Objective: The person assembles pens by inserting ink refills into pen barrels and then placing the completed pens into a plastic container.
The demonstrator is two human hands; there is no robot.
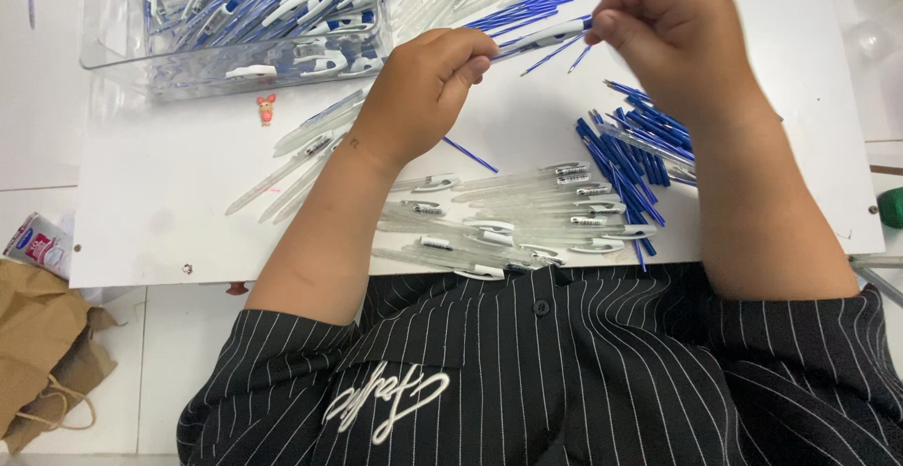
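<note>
— What are the hands doing?

— My left hand (428,85) and right hand (663,29) pinch one clear pen (544,37) between them, upper centre of frame.

— How far along?

— I judge midway: finished pens fill the clear tray (122,57) upper left; empty barrels (508,217) and blue refills (630,160) lie centre and right.

— The surface?

— A white table (160,193); a brown paper bag (42,344) on the tiled floor, lower left.

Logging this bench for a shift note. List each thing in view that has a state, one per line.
Left hand: closed on one end of a pen.
Right hand: pinching the other end.
Pen: held above the board between both hands.
Clear bin: open, piled with blue-and-white pens.
Clear barrels: lying loose in a heap near the person.
Blue refills: loose, piled by the right forearm.
Paper bag: crumpled on the floor.
</note>
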